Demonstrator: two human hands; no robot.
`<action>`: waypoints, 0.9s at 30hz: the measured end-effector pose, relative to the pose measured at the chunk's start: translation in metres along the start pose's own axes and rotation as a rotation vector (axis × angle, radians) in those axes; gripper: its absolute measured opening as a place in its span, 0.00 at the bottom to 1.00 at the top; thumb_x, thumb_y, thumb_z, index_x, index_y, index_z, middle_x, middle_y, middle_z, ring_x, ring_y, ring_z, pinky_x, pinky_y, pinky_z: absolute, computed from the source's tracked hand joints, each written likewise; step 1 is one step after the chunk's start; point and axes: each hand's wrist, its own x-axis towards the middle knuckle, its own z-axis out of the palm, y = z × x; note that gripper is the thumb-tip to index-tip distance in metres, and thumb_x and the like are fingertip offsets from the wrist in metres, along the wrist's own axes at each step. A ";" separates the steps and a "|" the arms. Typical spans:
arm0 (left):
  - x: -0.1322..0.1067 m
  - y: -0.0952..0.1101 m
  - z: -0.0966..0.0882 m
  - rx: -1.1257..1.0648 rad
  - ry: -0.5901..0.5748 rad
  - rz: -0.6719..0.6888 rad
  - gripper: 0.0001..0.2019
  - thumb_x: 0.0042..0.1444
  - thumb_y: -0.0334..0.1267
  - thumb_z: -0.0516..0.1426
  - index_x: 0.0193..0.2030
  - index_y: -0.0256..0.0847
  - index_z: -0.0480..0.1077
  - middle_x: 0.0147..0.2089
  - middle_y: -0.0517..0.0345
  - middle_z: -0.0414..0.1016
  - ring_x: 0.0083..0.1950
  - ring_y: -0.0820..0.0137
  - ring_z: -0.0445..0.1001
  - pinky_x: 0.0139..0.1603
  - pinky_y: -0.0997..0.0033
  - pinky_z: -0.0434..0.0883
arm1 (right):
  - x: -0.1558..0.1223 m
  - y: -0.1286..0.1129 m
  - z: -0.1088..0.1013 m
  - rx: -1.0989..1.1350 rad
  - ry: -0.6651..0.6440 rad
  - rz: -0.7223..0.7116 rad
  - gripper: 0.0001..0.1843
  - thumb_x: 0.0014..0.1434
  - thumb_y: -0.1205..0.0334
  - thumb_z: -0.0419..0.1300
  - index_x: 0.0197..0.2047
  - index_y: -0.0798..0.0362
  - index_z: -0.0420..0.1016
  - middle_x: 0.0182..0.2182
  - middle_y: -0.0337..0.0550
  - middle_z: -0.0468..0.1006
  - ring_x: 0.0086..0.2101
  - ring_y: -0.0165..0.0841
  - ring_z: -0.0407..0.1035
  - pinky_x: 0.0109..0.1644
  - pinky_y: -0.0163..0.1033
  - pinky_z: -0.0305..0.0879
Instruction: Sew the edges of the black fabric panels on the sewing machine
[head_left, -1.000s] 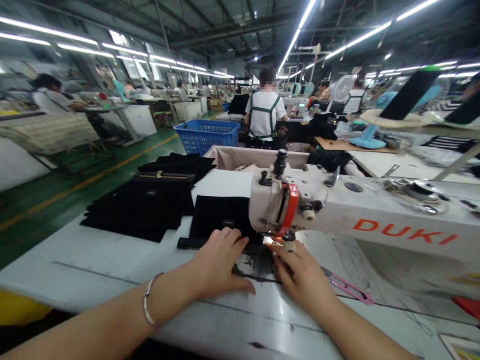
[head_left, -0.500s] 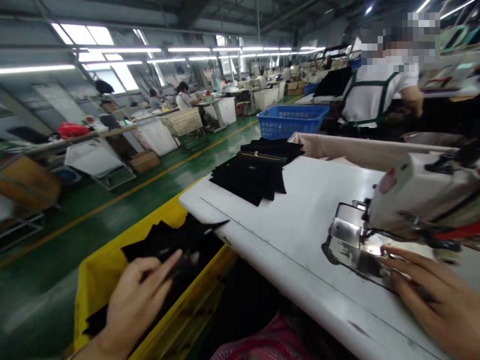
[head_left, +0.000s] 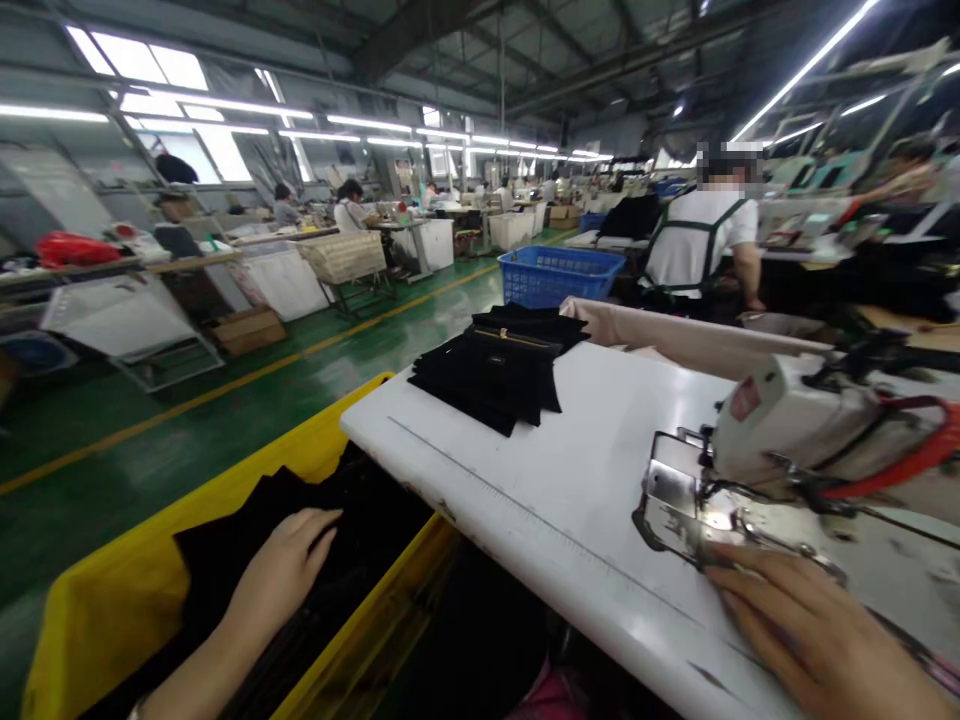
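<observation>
My left hand (head_left: 289, 560) is over the black fabric pieces (head_left: 247, 520) in the yellow bin (head_left: 120, 590). Its thumb and forefinger are apart, and I see nothing held between them; the other fingers are partly hidden. On the white sewing table (head_left: 600, 440), my right hand (head_left: 810, 625) lies with fingers stretched out, close to the metal plate of the sewing machine (head_left: 772, 410). No fabric shows under the needle area. A stack of black fabric pieces (head_left: 487, 370), the top one with a gold zipper and small label, lies at the table's far left.
A beige cloth-lined bin (head_left: 690, 335) adjoins the table's far edge. Beyond it stands a blue plastic basket (head_left: 559, 275) on the green floor. A co-worker (head_left: 701, 240) in a white shirt sits with their back to me. The table edge (head_left: 450, 505) overhangs the yellow bin.
A dark piece by my left hand, at the table edge, no longer shows there; the hand has moved down and left over the bin. My view has tilted up; my right hand stays by the machine.
</observation>
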 end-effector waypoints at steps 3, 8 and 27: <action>0.089 0.060 0.003 -0.101 0.130 0.238 0.17 0.70 0.42 0.49 0.56 0.41 0.73 0.56 0.46 0.76 0.59 0.56 0.73 0.65 0.48 0.67 | 0.007 -0.039 0.001 -0.056 -0.113 -0.029 0.15 0.66 0.57 0.57 0.53 0.44 0.79 0.56 0.47 0.77 0.54 0.46 0.73 0.57 0.53 0.72; 0.204 0.163 0.018 -0.175 0.145 0.534 0.18 0.69 0.42 0.56 0.62 0.39 0.67 0.64 0.46 0.69 0.67 0.56 0.66 0.66 0.44 0.65 | 0.013 -0.065 0.013 -0.023 -0.054 0.019 0.16 0.66 0.63 0.56 0.55 0.48 0.77 0.52 0.49 0.79 0.50 0.44 0.75 0.54 0.51 0.76; 0.088 0.284 -0.042 -0.349 -0.170 1.165 0.14 0.68 0.34 0.48 0.53 0.42 0.73 0.43 0.56 0.82 0.43 0.67 0.79 0.48 0.71 0.75 | 0.043 -0.086 0.004 0.476 -0.052 0.507 0.17 0.70 0.55 0.52 0.51 0.49 0.80 0.38 0.47 0.83 0.39 0.43 0.78 0.45 0.48 0.76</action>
